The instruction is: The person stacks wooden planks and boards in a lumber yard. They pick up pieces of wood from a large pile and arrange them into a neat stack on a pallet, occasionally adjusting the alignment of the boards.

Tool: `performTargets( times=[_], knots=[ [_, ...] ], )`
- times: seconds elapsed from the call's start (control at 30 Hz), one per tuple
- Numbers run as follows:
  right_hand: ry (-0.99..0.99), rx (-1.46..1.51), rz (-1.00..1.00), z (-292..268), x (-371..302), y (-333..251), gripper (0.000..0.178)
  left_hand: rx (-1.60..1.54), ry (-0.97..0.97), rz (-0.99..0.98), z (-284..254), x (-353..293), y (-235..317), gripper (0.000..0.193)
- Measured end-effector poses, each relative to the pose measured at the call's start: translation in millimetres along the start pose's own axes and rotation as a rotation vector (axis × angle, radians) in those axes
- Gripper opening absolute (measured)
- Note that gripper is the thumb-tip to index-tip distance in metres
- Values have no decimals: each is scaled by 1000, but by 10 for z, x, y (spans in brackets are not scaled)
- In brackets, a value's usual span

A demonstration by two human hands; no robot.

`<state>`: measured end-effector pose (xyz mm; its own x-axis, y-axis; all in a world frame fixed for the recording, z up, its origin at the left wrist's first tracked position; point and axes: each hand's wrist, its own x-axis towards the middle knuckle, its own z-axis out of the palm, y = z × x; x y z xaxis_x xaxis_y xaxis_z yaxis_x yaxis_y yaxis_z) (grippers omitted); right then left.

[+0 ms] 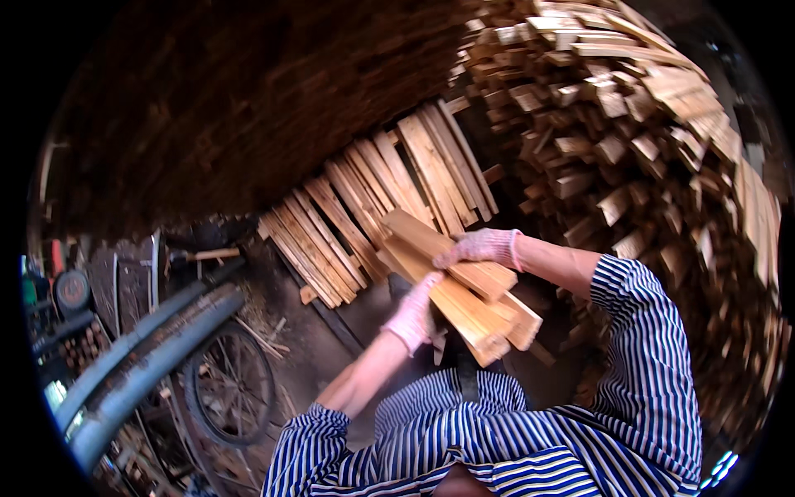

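Observation:
Both of my hands, in pale pink work gloves, carry a small bundle of sawn wooden boards in front of my body. My left hand is closed round the bundle's left side, its fingers partly hidden beneath. From the right, my right hand grips the top board, fingers over its upper face. The boards lie slantwise, their near ends fanned unevenly. Just beyond them, a row of similar boards lies side by side across dark supports.
A tall stack of sawn wood rises close on the right. A dark stacked wall fills the far left. At the left stand blue-grey pipes and a spoked wheel. Wood scraps litter the floor.

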<state>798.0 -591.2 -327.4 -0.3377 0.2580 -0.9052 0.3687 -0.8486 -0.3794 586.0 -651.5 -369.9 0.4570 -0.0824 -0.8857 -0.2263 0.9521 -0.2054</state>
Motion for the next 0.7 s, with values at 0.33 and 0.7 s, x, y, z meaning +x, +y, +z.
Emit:
performTargets(
  times=[0.33, 0.7],
  knots=[
    [-251, 180, -203, -536, 2631, 909, 54, -174, 318, 241, -429, 1669, 552, 52],
    [246, 259, -470, -1229, 2454, 1596, 112, 18, 185, 606, 15, 2557, 550, 53]
  ],
)
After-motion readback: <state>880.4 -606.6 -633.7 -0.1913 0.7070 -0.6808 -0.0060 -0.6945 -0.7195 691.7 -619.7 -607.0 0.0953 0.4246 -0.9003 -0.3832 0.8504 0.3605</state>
